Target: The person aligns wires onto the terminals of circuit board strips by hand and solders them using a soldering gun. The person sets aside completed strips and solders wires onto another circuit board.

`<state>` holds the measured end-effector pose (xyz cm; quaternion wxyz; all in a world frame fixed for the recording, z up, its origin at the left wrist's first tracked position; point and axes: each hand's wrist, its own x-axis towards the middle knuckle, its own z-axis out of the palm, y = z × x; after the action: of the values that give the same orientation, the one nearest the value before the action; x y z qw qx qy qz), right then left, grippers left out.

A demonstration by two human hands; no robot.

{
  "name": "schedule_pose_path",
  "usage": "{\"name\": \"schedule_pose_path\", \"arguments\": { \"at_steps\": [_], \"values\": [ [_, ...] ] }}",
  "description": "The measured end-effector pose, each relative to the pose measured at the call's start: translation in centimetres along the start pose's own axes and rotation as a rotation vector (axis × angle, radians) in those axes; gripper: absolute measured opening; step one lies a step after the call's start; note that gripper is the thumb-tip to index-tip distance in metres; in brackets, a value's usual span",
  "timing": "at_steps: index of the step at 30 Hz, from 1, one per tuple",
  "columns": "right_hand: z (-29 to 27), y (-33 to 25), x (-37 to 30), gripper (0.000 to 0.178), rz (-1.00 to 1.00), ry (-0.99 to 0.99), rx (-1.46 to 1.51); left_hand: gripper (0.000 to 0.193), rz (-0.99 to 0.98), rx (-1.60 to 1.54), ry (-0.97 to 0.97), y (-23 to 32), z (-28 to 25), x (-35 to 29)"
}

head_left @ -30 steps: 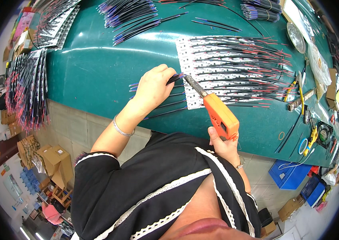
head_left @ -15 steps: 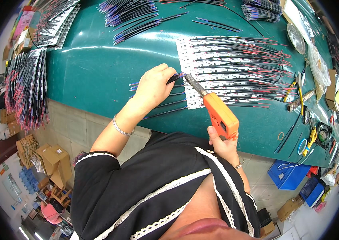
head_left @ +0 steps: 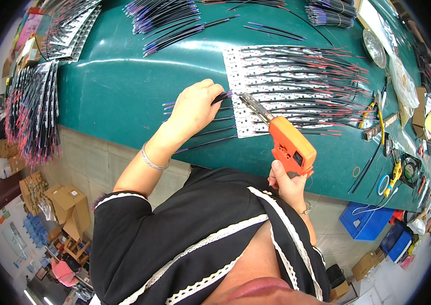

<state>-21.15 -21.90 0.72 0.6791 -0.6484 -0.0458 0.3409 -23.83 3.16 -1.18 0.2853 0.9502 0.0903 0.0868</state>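
My left hand [head_left: 198, 108] is closed on black cables [head_left: 220, 97] whose stripped blue and red ends reach the left edge of a white circuit board panel [head_left: 234, 66]. More cables lie under and beside that hand. In my right hand [head_left: 287, 184] is an orange soldering gun [head_left: 292, 145], its metal tip pointing up and left over the panel, close to the cable ends. Whether the tip touches the panel I cannot tell. Rows of black wires with red ends [head_left: 307, 86] lie across the panel and stick out past its right side.
Bundles of black and blue cables [head_left: 162, 15] lie at the far side of the green table [head_left: 124, 96]. Finished-looking wired panels [head_left: 35, 107] hang over its left edge. To the right are pliers [head_left: 381, 117], a metal dish [head_left: 374, 48], a small fan [head_left: 411, 170] and a blue bin [head_left: 365, 221].
The soldering gun and my right hand have shifted slightly right, the gun's body turning a little. My left hand stays nearly in place, still holding the cables.
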Motion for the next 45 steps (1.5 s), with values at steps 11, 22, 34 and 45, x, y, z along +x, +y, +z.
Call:
{"name": "schedule_pose_path", "arguments": {
  "at_steps": [11, 22, 34, 45],
  "values": [
    [0.4, -0.2, 0.2, 0.029, 0.027, -0.034, -0.044, 0.011, 0.034, -0.072, -0.075, -0.9, -0.6, 0.7],
    [0.6, 0.2, -0.1, 0.019, -0.019, -0.008, -0.163, 0.011, 0.077, -0.031, -0.119, -0.3, -1.0, 0.8],
    [-0.1, -0.3, 0.0, 0.029, -0.013, -0.012, 0.036, 0.011, 0.074, -0.059, -0.122, -0.3, -1.0, 1.0],
    [-0.4, -1.5, 1.1, 0.019, -0.089, -0.019, -0.008, 0.018, -0.237, -0.326, 0.148, 0.1, -5.4, 2.8]
  ]
}}
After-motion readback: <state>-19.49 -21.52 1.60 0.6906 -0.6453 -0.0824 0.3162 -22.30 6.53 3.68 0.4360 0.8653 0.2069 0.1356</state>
